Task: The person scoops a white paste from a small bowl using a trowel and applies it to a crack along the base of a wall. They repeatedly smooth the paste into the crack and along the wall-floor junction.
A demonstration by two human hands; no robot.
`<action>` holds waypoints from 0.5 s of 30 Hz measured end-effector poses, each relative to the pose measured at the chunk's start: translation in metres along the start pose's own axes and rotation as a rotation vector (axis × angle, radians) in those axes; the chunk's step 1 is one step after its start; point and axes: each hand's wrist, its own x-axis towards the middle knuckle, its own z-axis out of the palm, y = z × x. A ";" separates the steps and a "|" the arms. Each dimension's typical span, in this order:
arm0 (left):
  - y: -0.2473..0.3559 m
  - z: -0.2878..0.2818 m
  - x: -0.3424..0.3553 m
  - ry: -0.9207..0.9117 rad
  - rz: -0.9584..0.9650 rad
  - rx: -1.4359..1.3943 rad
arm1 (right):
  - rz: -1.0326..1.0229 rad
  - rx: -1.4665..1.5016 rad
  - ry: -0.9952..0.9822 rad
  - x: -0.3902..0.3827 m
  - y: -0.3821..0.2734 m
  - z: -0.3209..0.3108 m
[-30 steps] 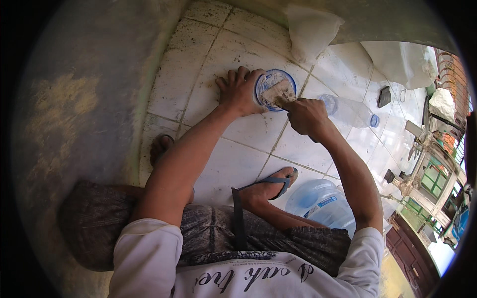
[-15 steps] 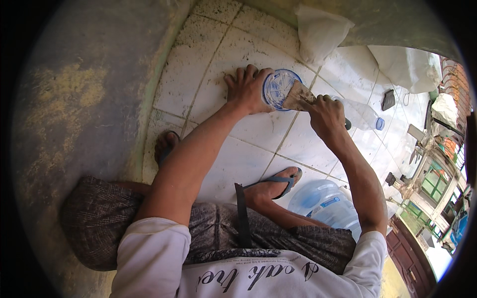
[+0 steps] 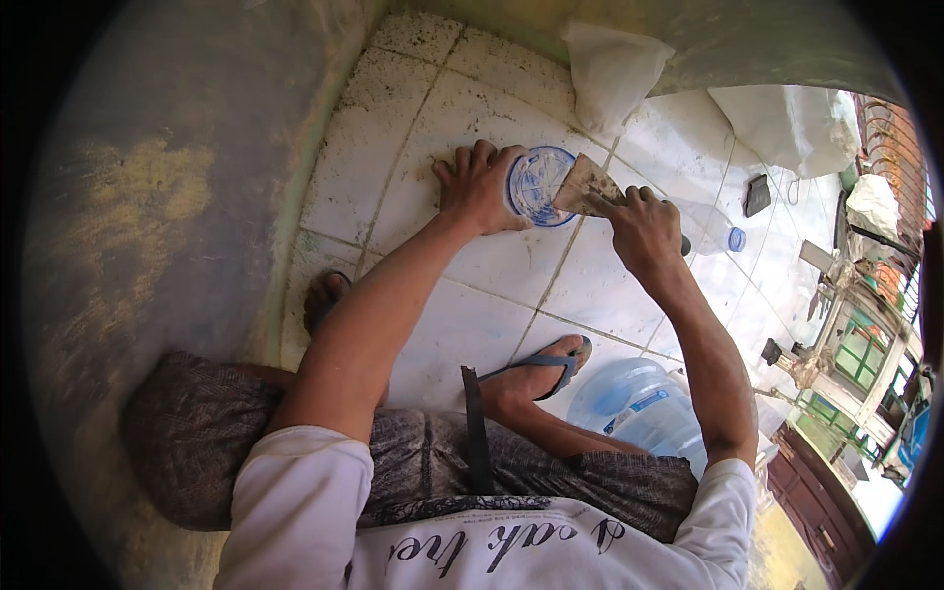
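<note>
Blue-rimmed round lid (image 3: 538, 185), flat on a pale tiled floor (image 3: 462, 324), is pinned at its left edge by the left hand (image 3: 479, 187), fingers spread, gripping nothing. Putty knife (image 3: 582, 184) is clenched in the right hand (image 3: 644, 226) just right of the lid; blade laid over its rim, long axis running back right to the fist. Blade looks thin, paste-caked; tiles gritty w/ dark grout.

— Any packages or labels near my right foot (image 3: 536, 379)?

— Just beside it lies a big clear-blue water jug (image 3: 639, 413) bearing a white-and-blue label (image 3: 634, 410). Well beyond, white sacks (image 3: 610, 69) lean on the wall.
</note>
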 end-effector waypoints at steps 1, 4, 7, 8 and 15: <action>-0.001 0.000 0.000 0.008 0.003 0.004 | 0.010 0.057 0.000 -0.001 0.003 -0.005; -0.003 0.000 -0.002 0.002 0.019 0.004 | 0.056 0.213 -0.066 -0.003 0.012 -0.016; -0.007 -0.006 -0.005 -0.048 0.079 0.011 | 0.103 0.443 -0.104 -0.008 0.029 -0.014; -0.011 -0.010 -0.002 -0.059 0.101 0.013 | 0.105 0.539 -0.087 -0.010 0.034 -0.011; -0.037 -0.148 0.030 -0.116 0.017 0.200 | 0.024 1.248 -0.236 0.004 0.041 -0.041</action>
